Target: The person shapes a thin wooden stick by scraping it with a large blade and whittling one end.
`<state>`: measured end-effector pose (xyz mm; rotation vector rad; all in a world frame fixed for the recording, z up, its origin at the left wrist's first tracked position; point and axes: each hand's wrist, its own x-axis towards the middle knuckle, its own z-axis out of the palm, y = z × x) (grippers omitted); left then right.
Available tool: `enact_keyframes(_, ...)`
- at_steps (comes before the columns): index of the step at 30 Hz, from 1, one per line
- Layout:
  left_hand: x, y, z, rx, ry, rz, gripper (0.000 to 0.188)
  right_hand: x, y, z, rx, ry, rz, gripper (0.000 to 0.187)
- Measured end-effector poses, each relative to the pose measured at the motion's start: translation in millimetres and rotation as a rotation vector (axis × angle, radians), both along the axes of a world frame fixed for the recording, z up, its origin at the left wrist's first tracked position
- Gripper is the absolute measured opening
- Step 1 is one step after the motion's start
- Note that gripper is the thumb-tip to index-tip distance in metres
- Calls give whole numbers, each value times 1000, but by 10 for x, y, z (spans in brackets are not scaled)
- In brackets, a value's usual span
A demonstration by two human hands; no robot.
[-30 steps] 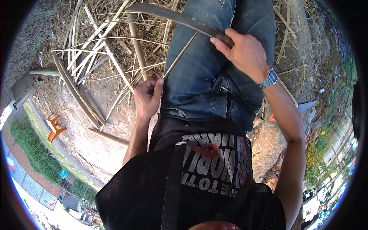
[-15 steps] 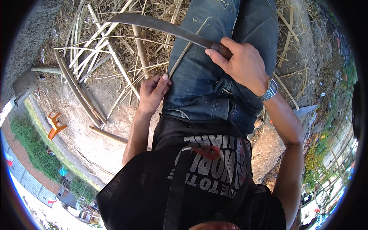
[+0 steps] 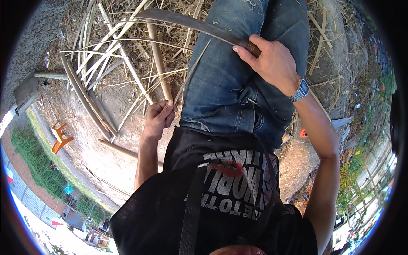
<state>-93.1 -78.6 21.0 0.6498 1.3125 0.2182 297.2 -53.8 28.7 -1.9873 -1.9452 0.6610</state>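
Observation:
My right hand (image 3: 274,61) is wrapped round the dark handle of a machete (image 3: 187,21). Its long, slightly curved blade points left across my jeans and out over the straw. My left hand (image 3: 159,119) sits beside my left thigh, thumb pressed to fingers on the lower end of a thin pale bamboo strip (image 3: 193,68). From there the strip slants up onto my thigh, its upper tip just below the blade. A thicker round bamboo stick (image 3: 158,59) lies on the ground, its near end right above my left hand.
Several pale split strips (image 3: 102,55) lie crossed on straw to the left, beside long brown bamboo pieces (image 3: 87,100). An orange plastic stool (image 3: 60,138) is farther left. By my right forearm lies a saw-like blade (image 3: 340,122) with an orange handle.
My left hand has moved down and left, drawing the strip along so its tip is now below the blade. The machete and right hand have shifted slightly right and up.

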Motion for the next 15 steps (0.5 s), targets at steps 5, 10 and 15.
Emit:
enact_keyframes(5, 245, 148, -20, 47, -139, -45, 37, -108, -89, 230, -24, 104, -35, 61)
enact_keyframes(10, 489, 329, -47, -5, -97, -89, 41, -127, -110, 112, 3, 107, -5, 55)
enact_keyframes(15, 491, 350, -54, -47, -64, -93, 42, -93, -88, -49, -22, -62, -7, 62)
